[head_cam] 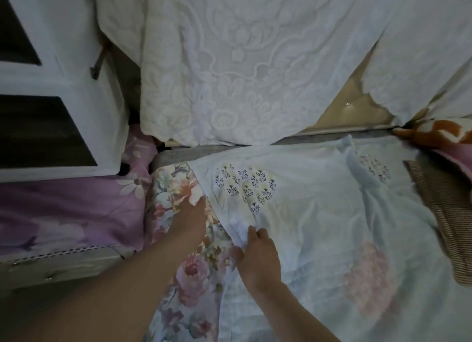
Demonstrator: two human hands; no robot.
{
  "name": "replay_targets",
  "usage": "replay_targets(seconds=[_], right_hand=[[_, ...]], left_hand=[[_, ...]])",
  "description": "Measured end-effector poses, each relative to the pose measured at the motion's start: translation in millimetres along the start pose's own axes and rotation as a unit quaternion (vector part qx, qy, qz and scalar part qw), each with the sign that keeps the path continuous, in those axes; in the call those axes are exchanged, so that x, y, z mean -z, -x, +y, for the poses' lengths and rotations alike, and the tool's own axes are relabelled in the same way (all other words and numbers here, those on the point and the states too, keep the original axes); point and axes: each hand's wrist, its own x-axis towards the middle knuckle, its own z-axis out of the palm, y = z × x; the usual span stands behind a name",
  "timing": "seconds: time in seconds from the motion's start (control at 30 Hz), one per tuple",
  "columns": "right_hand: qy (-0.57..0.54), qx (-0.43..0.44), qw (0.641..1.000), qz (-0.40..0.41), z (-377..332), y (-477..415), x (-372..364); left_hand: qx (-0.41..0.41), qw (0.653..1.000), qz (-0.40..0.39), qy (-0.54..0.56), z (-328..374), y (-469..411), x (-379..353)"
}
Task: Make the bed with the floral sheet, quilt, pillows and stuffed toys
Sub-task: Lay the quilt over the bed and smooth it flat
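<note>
A pale blue sheet point(319, 203) with small flower patches covers most of the mattress. Under it, along the left side, lies a floral sheet point(178, 188) with pink and orange blooms. My left hand point(190, 220) lies flat on the floral sheet, its fingertips reaching under the pale sheet's edge. My right hand point(256, 254) pinches a fold of the pale blue sheet at that same edge. A white embossed quilt point(242, 68) hangs over the headboard beyond the mattress. An orange-and-white stuffed toy point(441, 132) shows at the far right.
A white cabinet point(56, 86) with dark panels stands at the left, close to the bed. Purple flowered fabric point(63, 211) lies below it. A brown striped cloth point(449, 214) rests on the right side of the bed. A tan headboard point(352, 109) shows between the quilt's folds.
</note>
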Motion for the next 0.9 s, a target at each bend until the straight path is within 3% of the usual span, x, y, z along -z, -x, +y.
replay_targets(seconds=[0.13, 0.23, 0.4, 0.6, 0.73, 0.9], right_hand=[[0.063, -0.028, 0.997, -0.041, 6.8, -45.9, -41.3], [0.114, -0.007, 0.993, -0.004, 8.2, -43.4, -52.3], [-0.003, 0.054, 0.998, 0.022, 0.8, -55.1, -59.7], [-0.22, 0.185, 0.958, -0.015, -55.3, -55.7, -60.8], [-0.248, 0.196, 0.946, -0.069, -91.8, -67.7, -82.7], [-0.265, 0.206, 0.941, -0.046, -82.7, -73.4, -107.5]], left_hand=[[0.026, 0.992, 0.058, 0.111, 7.6, -64.4, -22.3], [-0.006, 0.969, 0.105, 0.223, 13.5, -85.6, -14.9], [0.013, 0.922, 0.12, 0.367, 16.9, -138.6, -5.4], [0.01, 0.945, 0.202, 0.259, -28.7, -187.7, 31.3], [-0.018, 0.962, 0.228, 0.149, -68.6, -198.2, 44.6], [-0.07, 0.972, 0.226, 0.006, -70.6, -203.9, 26.0]])
